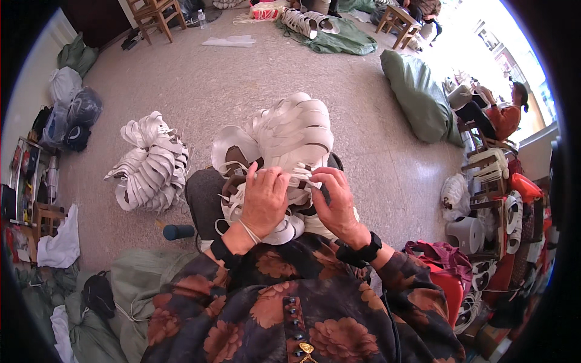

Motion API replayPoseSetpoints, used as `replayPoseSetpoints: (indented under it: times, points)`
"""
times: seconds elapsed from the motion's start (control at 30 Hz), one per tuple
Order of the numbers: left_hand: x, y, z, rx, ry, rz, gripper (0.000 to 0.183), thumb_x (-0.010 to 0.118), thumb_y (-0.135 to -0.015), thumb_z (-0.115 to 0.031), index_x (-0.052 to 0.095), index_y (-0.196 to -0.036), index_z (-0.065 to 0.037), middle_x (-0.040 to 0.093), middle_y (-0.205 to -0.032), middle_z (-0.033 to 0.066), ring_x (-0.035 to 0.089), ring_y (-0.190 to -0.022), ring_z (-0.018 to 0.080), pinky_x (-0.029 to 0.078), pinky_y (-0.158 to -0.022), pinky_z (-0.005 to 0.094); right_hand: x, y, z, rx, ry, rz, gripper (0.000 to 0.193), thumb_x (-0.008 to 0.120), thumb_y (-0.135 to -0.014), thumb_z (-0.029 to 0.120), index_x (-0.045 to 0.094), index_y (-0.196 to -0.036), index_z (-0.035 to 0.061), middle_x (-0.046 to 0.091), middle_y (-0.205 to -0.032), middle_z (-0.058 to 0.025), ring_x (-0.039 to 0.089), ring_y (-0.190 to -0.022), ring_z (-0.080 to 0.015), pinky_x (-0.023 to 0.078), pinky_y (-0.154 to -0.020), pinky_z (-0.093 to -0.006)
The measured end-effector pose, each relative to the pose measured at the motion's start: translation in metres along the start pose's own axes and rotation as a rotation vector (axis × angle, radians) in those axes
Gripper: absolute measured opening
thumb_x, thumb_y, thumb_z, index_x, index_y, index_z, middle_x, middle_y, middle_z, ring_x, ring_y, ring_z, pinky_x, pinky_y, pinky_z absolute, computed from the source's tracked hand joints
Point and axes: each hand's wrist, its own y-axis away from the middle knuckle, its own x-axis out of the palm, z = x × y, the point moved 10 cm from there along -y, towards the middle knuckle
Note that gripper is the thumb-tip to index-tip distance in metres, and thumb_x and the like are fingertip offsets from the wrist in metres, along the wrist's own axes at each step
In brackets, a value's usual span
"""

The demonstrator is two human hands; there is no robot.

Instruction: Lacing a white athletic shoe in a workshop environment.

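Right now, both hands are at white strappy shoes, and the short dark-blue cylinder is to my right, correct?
No: in the head view, the dark-blue cylinder is to your left; your left hand and right hand are at white shoes.

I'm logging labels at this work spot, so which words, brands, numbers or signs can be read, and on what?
No text can be read here.
White shoe pieces by the left hand and right hand: no lettering can be made out.
Clear bottle near the top: too small to read any label.
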Motion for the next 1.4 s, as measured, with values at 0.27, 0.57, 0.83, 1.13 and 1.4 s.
replayPoseSetpoints:
  times: [0.27,0.57,0.83,1.13,1.4]
  points:
    - [0.005,0.0,0.006,0.011,0.064,-0.126,0.029,0.066,-0.078,-0.007,0.058,-0.106,-0.006,0.057,-0.102,0.01,0.058,-0.098,0.0294,0.037,-0.106,0.0538,-0.001,0.006,-0.011,0.022,-0.001,-0.013,0.026,0.063,-0.08,-0.004,0.061,-0.105,0.0026,0.061,-0.111,-0.0154,0.057,-0.105,-0.0359,0.046,-0.092,-0.0433]
    - [-0.026,-0.004,-0.021,0.16,0.153,-0.136,0.028,0.065,-0.084,0.003,0.063,-0.11,-0.004,0.065,-0.099,0.0095,0.065,-0.091,0.0279,0.046,-0.102,0.0507,0.023,-0.014,0.025,-0.198,0.127,0.022,0.03,0.069,-0.075,0.006,0.06,-0.104,0.004,0.06,-0.108,-0.0127,0.056,-0.105,-0.0341,0.043,-0.089,-0.0435]
    - [-0.04,-0.006,-0.007,-0.028,0.218,-0.038,0.027,0.064,-0.085,0.005,0.068,-0.111,-0.001,0.067,-0.094,0.014,0.066,-0.083,0.0316,0.052,-0.076,0.0408,0.017,-0.008,-0.039,0.183,-0.246,-0.109,0.005,0.057,-0.092,0.007,0.058,-0.094,0.0033,0.059,-0.087,-0.0117,0.058,-0.084,-0.0299,0.047,-0.075,-0.0385]
    - [-0.016,0.008,0.038,-0.262,0.399,0.008,0.018,0.062,-0.089,0.003,0.068,-0.105,-0.001,0.062,-0.088,0.0151,0.065,-0.079,0.0354,0.052,-0.07,0.0397,-0.021,0.044,-0.129,0.727,-0.93,-0.413,0.024,0.04,-0.105,0.02,0.057,-0.098,0.0042,0.062,-0.078,-0.0058,0.06,-0.064,-0.013,0.049,-0.055,-0.0267]
    - [-0.028,0.003,0.046,-0.176,0.153,-0.018,0.006,0.065,-0.09,-0.001,0.068,-0.095,0.001,0.063,-0.085,0.0123,0.064,-0.075,0.0287,0.05,-0.067,0.036,-0.028,0.047,-0.146,0.737,-1.084,-0.449,0.02,0.042,-0.104,0.018,0.056,-0.104,0.0029,0.065,-0.089,-0.0099,0.063,-0.067,-0.0158,0.052,-0.058,-0.0304]
